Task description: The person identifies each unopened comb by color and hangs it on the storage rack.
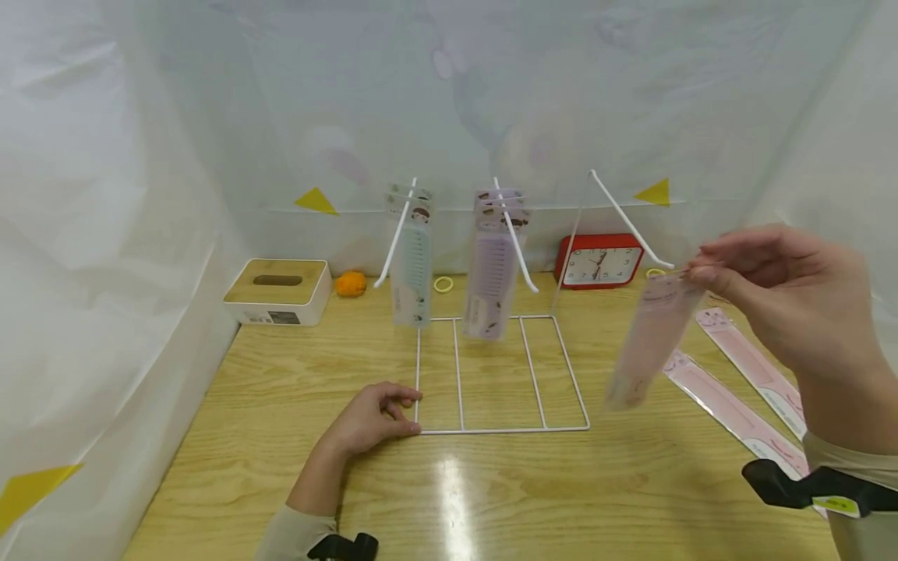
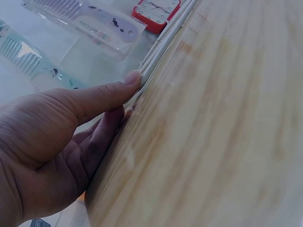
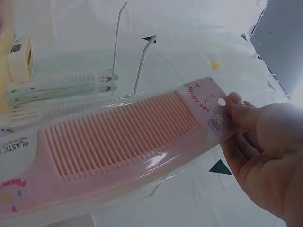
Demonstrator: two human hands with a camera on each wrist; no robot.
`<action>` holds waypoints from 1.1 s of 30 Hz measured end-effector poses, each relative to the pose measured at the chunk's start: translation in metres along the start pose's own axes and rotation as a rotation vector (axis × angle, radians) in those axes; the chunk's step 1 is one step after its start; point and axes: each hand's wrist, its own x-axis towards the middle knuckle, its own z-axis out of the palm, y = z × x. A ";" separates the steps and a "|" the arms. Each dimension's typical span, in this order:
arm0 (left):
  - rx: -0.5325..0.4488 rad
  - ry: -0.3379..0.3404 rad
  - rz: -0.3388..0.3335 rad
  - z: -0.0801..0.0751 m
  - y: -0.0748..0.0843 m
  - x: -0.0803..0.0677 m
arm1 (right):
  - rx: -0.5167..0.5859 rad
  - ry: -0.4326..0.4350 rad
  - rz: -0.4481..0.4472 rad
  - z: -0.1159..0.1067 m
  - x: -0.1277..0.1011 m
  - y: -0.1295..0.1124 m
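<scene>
My right hand (image 1: 807, 300) pinches the top end of a packaged pink comb (image 1: 652, 343) between thumb and fingers. The comb hangs tilted in the air, its top close to the tip of the bare right hook (image 1: 629, 219). In the right wrist view the thumb lies beside the hole in the pack's printed header (image 3: 208, 99). My left hand (image 1: 375, 417) holds the front left corner of the white wire rack (image 1: 501, 430), thumb on the wire and fingers curled at its side. Packaged green combs (image 1: 412, 273) hang on the left hook, purple combs (image 1: 489, 273) on the middle one.
Several more packaged pink combs (image 1: 737, 413) lie on the table at the right, partly behind my right arm. Along the back stand a tissue box (image 1: 309, 300), an orange ball of yarn (image 1: 351, 284), a yellow ring (image 1: 443, 284) and a red clock (image 1: 599, 262). White sheeting encloses the table.
</scene>
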 end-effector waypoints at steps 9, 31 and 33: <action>-0.001 -0.004 0.006 0.000 0.001 -0.001 | -0.051 0.050 0.051 0.010 0.007 -0.004; 0.002 -0.005 0.004 -0.001 -0.002 0.001 | -0.086 -0.032 0.230 -0.006 0.015 0.003; 0.000 -0.005 0.008 0.000 -0.003 0.002 | -0.112 -0.030 0.255 -0.007 0.015 0.002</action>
